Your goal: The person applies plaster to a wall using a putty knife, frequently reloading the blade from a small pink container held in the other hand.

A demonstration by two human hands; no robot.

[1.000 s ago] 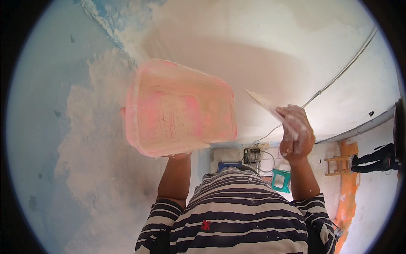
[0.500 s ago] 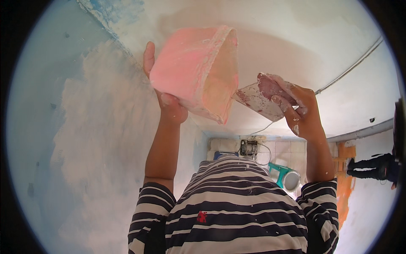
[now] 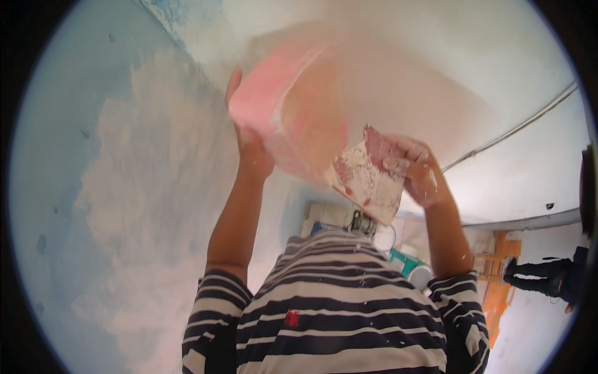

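My left hand [image 3: 254,156] supports a pink plastic tub [image 3: 258,103] from its left side, with the thumb and a finger showing around it. The tub is tipped so its mouth faces right, and its pale inner wall is smeared by motion. In my right hand [image 3: 418,169] is a plastering trowel [image 3: 374,190], its flat blade coated with whitish putty and reddish patches. The blade's left edge meets or overlaps the tub's lower rim; whether they touch I cannot tell. Dried white spatter marks my right hand.
A blue wall [image 3: 50,187] with whitish patches rises on the left. A cable [image 3: 511,132] runs along the pale surface at right. Below are a teal stool-like object [image 3: 403,262] and a round white-grey lid or bucket [image 3: 421,275]. A person in dark trousers [image 3: 539,274] stands far right, near orange woodwork [image 3: 498,262].
My right hand has come left and downward, turning the trowel so more of its coated face shows. The tub has tilted and blurred slightly in my left hand.
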